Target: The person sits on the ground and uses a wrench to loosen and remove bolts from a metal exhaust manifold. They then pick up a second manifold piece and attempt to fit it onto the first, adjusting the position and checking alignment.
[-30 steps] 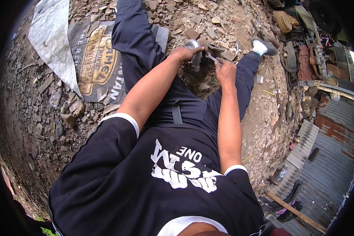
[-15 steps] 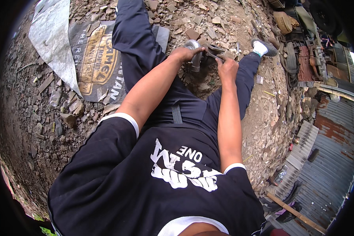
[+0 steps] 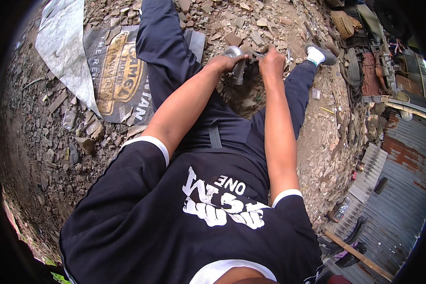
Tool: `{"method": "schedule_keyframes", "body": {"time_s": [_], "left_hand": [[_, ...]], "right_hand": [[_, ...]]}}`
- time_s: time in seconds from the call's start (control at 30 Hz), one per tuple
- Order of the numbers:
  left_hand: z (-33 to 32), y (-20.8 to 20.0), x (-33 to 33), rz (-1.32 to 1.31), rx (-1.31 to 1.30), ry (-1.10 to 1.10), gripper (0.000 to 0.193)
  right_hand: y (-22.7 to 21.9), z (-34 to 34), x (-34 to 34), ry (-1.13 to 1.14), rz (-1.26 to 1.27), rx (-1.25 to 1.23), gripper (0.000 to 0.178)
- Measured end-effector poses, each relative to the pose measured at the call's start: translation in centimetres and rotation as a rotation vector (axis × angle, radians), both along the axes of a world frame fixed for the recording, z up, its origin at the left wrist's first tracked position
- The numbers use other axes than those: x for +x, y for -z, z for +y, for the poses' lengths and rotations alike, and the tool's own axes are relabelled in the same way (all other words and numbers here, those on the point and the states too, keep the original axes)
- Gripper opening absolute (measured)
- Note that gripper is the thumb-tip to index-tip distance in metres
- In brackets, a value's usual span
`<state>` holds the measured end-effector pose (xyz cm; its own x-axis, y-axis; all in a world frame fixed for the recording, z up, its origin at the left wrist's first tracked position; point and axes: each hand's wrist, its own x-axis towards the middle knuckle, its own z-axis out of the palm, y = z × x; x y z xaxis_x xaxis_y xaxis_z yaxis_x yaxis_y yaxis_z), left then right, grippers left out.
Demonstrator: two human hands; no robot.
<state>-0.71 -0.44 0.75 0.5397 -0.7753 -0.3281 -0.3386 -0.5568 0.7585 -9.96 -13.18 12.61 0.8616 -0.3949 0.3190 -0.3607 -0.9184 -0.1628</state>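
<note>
Between my legs, over the rubble, is a grey metal part (image 3: 237, 75) that looks like a curved pipe; its lower end is in shadow. My left hand (image 3: 222, 62) is wrapped over its upper left side, with a finger pointing right along it. Just to the right, my right hand (image 3: 272, 62) is closed in a fist around a slim metal tool (image 3: 254, 53). Its shaft reaches left toward the part. Whether the tool touches the part, and what kind of tool it is, I cannot tell.
My legs stretch out on both sides, a grey shoe (image 3: 323, 55) on the right foot. Broken stone and tile (image 3: 251, 28) cover the ground. A printed dark sheet (image 3: 120, 71) and a whitish sheet (image 3: 64, 47) lie left. Scrap parts and corrugated metal (image 3: 393, 189) line the right.
My right hand has moved slightly up, and its fist has turned, so the tool's angle differs. My left hand stays on the metal part.
</note>
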Motion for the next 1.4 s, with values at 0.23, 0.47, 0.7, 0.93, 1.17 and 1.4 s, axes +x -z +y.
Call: {"method": "schedule_keyframes", "body": {"time_s": [0.23,0.47,0.7,0.93,1.17,1.4], "left_hand": [[-0.5,3.2,1.1,-0.069,-0.010,0.023,0.049],[-0.8,2.7,1.4,0.158,0.041,-0.152,0.094],[0.2,0.5,1.0,0.232,0.059,-0.236,0.123],[-1.6,0.9,0.0,0.153,0.081,-0.132,0.097],[-1.7,2.6,-0.1,0.023,0.024,-0.004,0.079],[0.5,0.7,0.7,0.222,0.043,-0.310,0.128]], "right_hand": [[0.1,0.4,-0.1,-0.076,-0.041,0.041,0.026],[1.2,0.0,-1.6,-0.110,-0.099,0.070,0.020],[3.1,-0.6,-5.0,0.124,0.170,0.183,0.023],[5.4,-4.8,-7.4,0.101,0.486,0.318,0.041],[-0.7,-0.9,-7.4,0.277,0.220,0.115,0.032],[0.1,-0.3,-6.1,0.132,0.083,0.166,0.021]]}}
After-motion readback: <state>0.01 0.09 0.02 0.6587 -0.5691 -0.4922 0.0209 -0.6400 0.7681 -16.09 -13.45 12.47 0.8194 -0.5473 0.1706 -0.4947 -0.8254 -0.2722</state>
